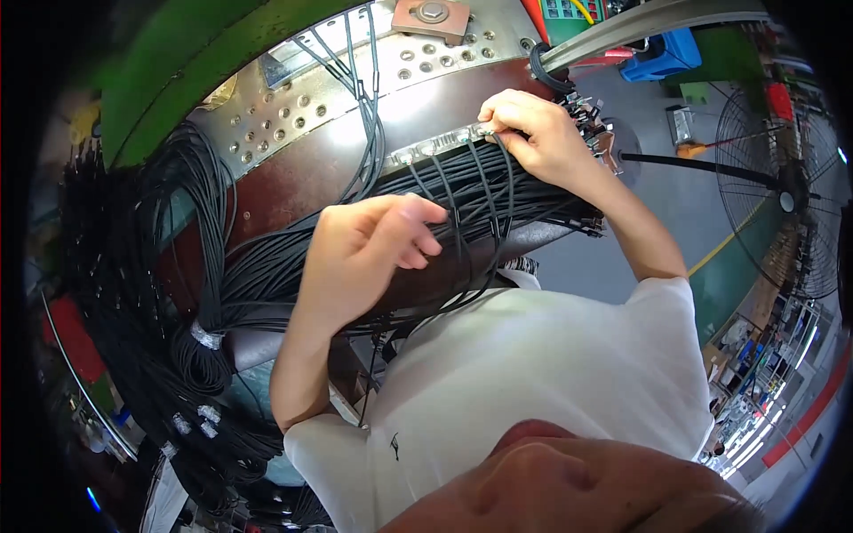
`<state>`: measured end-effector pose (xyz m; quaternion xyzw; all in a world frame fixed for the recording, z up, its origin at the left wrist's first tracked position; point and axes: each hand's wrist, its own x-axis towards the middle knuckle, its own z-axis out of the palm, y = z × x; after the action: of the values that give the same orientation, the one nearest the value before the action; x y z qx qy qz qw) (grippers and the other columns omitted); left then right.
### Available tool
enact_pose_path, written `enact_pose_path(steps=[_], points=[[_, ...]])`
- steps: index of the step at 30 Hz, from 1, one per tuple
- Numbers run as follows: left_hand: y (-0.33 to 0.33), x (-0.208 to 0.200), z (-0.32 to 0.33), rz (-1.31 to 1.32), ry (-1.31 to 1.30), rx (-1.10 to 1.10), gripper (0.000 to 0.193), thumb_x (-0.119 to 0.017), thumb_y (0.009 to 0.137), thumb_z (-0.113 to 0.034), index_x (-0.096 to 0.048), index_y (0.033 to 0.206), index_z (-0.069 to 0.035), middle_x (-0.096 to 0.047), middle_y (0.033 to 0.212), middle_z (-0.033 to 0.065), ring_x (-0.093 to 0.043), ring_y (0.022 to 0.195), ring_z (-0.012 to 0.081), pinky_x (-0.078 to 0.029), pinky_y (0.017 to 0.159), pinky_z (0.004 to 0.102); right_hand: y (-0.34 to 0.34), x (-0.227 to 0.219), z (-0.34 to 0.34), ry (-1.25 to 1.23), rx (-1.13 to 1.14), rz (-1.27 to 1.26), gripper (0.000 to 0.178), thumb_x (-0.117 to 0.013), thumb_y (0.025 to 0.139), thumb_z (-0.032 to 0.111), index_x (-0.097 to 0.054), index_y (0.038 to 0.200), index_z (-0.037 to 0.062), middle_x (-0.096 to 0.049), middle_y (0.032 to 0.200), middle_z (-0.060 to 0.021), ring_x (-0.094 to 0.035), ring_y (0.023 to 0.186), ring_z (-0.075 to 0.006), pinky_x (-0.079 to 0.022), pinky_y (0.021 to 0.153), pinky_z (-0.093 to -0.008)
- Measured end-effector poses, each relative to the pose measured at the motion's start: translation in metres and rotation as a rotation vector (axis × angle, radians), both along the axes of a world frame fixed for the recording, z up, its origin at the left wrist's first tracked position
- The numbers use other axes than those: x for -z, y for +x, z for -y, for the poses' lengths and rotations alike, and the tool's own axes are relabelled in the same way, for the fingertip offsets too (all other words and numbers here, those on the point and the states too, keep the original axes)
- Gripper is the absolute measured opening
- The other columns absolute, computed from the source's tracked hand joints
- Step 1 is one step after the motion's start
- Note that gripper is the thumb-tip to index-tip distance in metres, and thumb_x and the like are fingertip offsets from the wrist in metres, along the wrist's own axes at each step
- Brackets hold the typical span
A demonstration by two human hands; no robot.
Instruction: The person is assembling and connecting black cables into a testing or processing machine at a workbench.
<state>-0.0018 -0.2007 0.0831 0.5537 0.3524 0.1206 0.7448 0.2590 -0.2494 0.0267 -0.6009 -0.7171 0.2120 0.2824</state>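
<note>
A row of pale connector blocks lies along the front edge of the machine bed, with several black cables running from it toward me. At the row's right end my right hand is closed, thumb and fingertips pinching a cable end at the last block. My left hand hovers over the black cable bundle, index finger stretched out and the others loosely bent, with nothing seen in it. More black cables hang down from the machine between the two hands.
Behind the row is a perforated metal plate under a green machine frame. Thick coils of black cable hang at the left. Bare cable terminals stick out past my right hand. A large fan stands at the right.
</note>
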Motion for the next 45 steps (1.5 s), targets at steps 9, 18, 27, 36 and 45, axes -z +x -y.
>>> enact_pose_path(steps=[9, 18, 27, 36, 45], points=[[-0.017, 0.013, -0.041, -0.088, -0.070, -0.039, 0.034, -0.048, 0.097, -0.027, -0.064, 0.100, 0.002, -0.064, 0.073, 0.0078, -0.058, 0.060, 0.0081, -0.047, 0.056, 0.0193, -0.004, -0.007, 0.006, 0.061, -0.074, 0.209, 0.015, -0.064, 0.075, 0.001, -0.059, 0.090, 0.0021, -0.064, 0.097, -0.0106, -0.063, 0.087, -0.0275, -0.052, 0.075, -0.0335], [-0.002, 0.011, -0.029, -0.070, 0.272, 0.113, 0.026, -0.048, 0.097, -0.018, -0.063, 0.103, 0.002, -0.063, 0.078, 0.0029, -0.054, 0.067, 0.0043, -0.045, 0.062, 0.0177, -0.008, -0.008, 0.000, 0.231, -0.053, 0.191, 0.014, -0.063, 0.073, 0.002, -0.057, 0.085, 0.0058, -0.062, 0.087, -0.0055, -0.062, 0.070, -0.0263, -0.051, 0.060, -0.0332], [-0.007, 0.029, -0.096, -0.151, 0.157, -0.059, 0.034, -0.049, 0.096, -0.030, -0.062, 0.107, 0.000, -0.065, 0.085, 0.0069, -0.060, 0.070, 0.0087, -0.048, 0.066, 0.0199, -0.012, -0.027, -0.016, -0.025, -0.170, 0.478, 0.013, -0.058, 0.070, 0.001, -0.056, 0.082, 0.0067, -0.055, 0.078, -0.0080, -0.060, 0.066, -0.0281, -0.049, 0.057, -0.0371], [0.060, 0.079, -0.110, 0.404, -0.374, -0.293, 0.039, -0.039, 0.100, -0.029, -0.051, 0.114, 0.005, -0.054, 0.081, 0.0041, -0.051, 0.068, 0.0141, -0.046, 0.063, 0.0276, 0.011, -0.032, -0.043, -0.418, -0.322, 0.234, 0.014, -0.062, 0.077, 0.002, -0.057, 0.090, 0.0025, -0.058, 0.086, -0.0094, -0.059, 0.080, -0.0250, -0.049, 0.071, -0.0315], [0.047, 0.072, -0.105, 0.407, -0.357, -0.334, 0.038, -0.040, 0.099, -0.030, -0.054, 0.107, 0.005, -0.052, 0.079, 0.0032, -0.047, 0.067, 0.0123, -0.043, 0.062, 0.0273, 0.001, -0.011, -0.162, 0.216, 0.031, 0.421, 0.030, -0.050, 0.090, 0.027, -0.065, 0.100, 0.0035, -0.066, 0.093, -0.0148, -0.061, 0.081, -0.0295, -0.048, 0.074, -0.0372]])
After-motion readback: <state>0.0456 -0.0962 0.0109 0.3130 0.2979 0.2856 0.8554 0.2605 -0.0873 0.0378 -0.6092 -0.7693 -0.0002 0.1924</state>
